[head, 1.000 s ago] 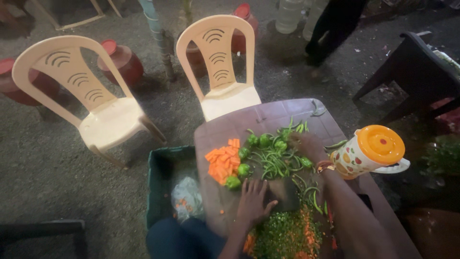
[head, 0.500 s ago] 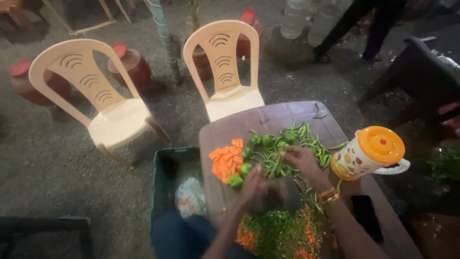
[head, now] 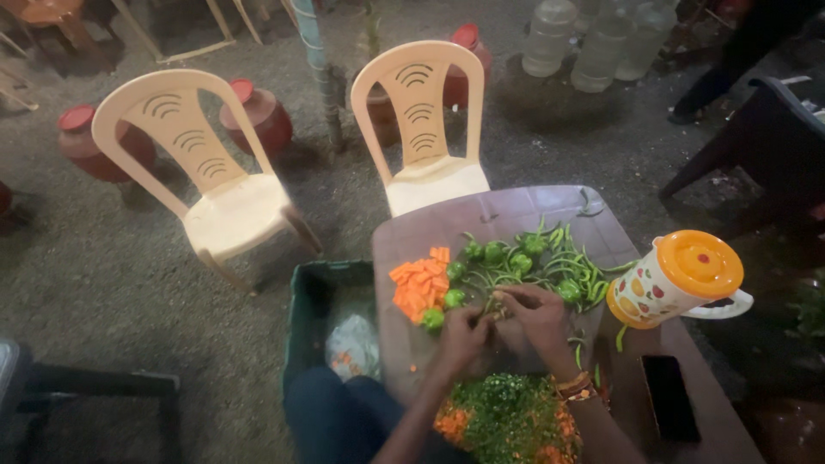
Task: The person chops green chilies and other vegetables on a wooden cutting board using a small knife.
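On table (head: 516, 215) | both hands pinch slim green chilli (head: 497, 311) | glossy, curved

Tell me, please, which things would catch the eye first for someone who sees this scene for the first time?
Probably the two hands, left hand and right hand, meeting over the green chillies in the middle of the brown table. An orange heap of carrot pieces lies left of them, and a jug with an orange lid stands on the right. Two cream plastic chairs wait behind.
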